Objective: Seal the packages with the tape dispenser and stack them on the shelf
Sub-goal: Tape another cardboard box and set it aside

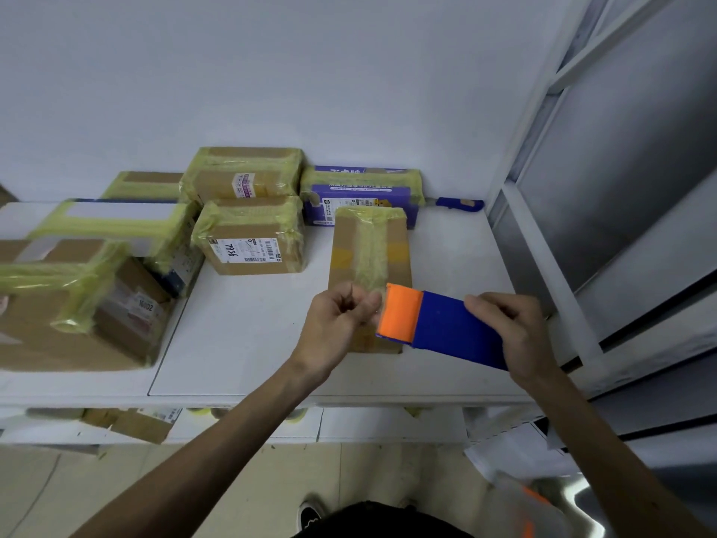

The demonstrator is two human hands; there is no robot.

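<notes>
above the white shelf (240, 343) and a flat taped package (368, 250), the right hand (516, 332) grips the tape dispenser (438, 328) while the left hand (337, 320) pinches its tape (381, 304).

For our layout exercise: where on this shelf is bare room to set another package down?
Bare shelf lies between the large left box and the flat package, before the 7936 box, and right of the flat package. Left and back are crowded.

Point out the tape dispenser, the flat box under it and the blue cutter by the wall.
tape dispenser (446, 330), head view, on its blue body.
flat box (368, 246), head view, on its taped top face.
blue cutter (459, 204), head view, on its handle.
</notes>
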